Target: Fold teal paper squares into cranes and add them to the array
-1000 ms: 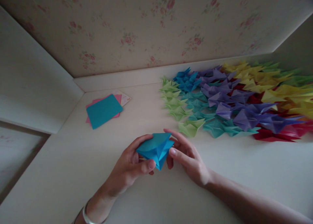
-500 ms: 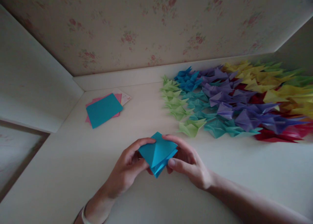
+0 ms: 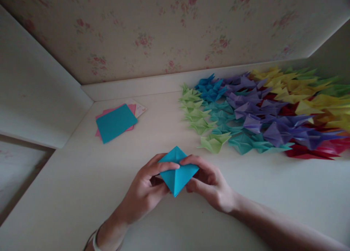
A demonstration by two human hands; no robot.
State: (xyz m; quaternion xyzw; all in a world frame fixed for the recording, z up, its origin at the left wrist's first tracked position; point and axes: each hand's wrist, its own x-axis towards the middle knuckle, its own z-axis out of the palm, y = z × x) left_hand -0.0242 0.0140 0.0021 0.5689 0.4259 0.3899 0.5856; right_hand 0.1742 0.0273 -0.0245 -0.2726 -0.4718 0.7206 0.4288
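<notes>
A folded blue paper square (image 3: 177, 172) stands as a small diamond just above the pale table (image 3: 68, 192), low in the middle of the view. My left hand (image 3: 146, 190) pinches its left side, with the forefinger laid across the top face. On the other side my right hand (image 3: 210, 183) grips it, forefinger on top and thumb under the lower edge. Both hands are closed on the paper.
A stack of flat sheets (image 3: 116, 122), blue on top of pink, lies at the back left. Several folded paper cranes (image 3: 259, 116) in green, teal, blue, purple, red and yellow cover the back right. A flowered wall (image 3: 164, 32) rises behind.
The blue paper has gone from a puffed, open shape to a flattened diamond. Both forefingers have come together on its top face.
</notes>
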